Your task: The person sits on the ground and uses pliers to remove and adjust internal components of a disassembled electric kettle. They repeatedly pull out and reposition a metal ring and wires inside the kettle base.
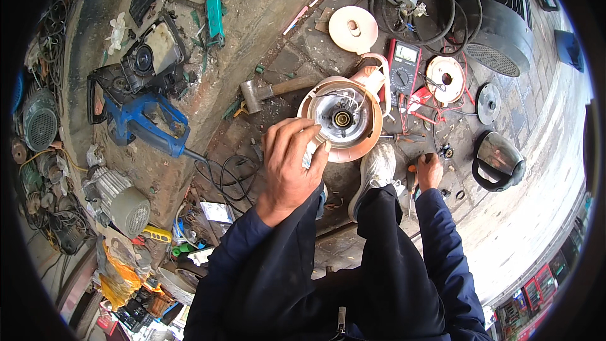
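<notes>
An electric kettle (372, 145) with a pinkish-orange body lies bottom-up, its metal underside and round central connector exposed. My left hand (290, 161) is over its near left rim, thumb and forefinger pinched on a small pale piece (322, 134) that I cannot make out clearly. Low on the right, my right hand (430, 172) is closed near the ground; what its fingers hold is hidden. Just left of it is a screwdriver (412, 169) with an orange and black handle. The round kettle base cover (353, 29) lies beyond the kettle.
A red multimeter (403, 69) and an opened power base (444, 79) with red leads lie right of the kettle. A hammer (271, 91) is at its left. Around them are a dark glossy kettle (499, 160), a large motor (499, 38) and a blue power saw (142, 123).
</notes>
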{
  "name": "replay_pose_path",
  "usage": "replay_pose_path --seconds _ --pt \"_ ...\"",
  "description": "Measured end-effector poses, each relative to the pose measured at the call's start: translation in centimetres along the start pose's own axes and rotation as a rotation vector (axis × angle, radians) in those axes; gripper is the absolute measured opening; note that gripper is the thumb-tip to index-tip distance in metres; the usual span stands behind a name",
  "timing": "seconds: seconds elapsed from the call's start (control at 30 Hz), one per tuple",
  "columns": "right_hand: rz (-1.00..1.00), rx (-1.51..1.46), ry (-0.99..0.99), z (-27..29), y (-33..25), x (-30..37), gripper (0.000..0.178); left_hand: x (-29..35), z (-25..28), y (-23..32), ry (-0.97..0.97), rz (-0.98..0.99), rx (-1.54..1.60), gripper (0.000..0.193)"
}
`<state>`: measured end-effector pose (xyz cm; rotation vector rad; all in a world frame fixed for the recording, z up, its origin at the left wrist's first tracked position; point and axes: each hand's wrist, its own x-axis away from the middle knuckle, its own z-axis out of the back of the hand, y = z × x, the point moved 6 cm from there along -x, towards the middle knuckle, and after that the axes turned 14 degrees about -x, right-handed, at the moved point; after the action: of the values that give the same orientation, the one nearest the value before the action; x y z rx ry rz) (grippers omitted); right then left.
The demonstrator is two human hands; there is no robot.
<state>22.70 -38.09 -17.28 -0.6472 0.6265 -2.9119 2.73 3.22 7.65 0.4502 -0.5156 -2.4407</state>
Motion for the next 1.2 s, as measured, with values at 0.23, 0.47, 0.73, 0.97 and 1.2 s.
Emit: replay_pose_path --seconds 0.23,0.47,0.73,0.97,1.2 --pt "-0.004 -0.014 -0.004 0.4 0.0 -0.2 0.029 -0.2 1.3 0.4 0.012 -0.017 0.138 0.025" --pt "0.143 -0.474 -0.066 7.1 -12.7 4.6 0.015 3.0 0.0 1.2 -0.597 0.397 0.76 0.01" --pt "0.859 -0.587 -0.525 12.0 -32.6 12.4 0.024 6.1 -4.2 2.4 -1.039 0.729 1.207 0.028" --pt "0.965 -0.55 -0.541 10.5 -34.8 13.0 0.031 6.8 -4.5 2.0 -1.01 0.836 1.469 0.027" --pt "0.956 -0.482 -0.542 10.1 -34.8 13.1 0.034 6.2 -4.1 1.3 -0.914 0.768 1.385 0.028"
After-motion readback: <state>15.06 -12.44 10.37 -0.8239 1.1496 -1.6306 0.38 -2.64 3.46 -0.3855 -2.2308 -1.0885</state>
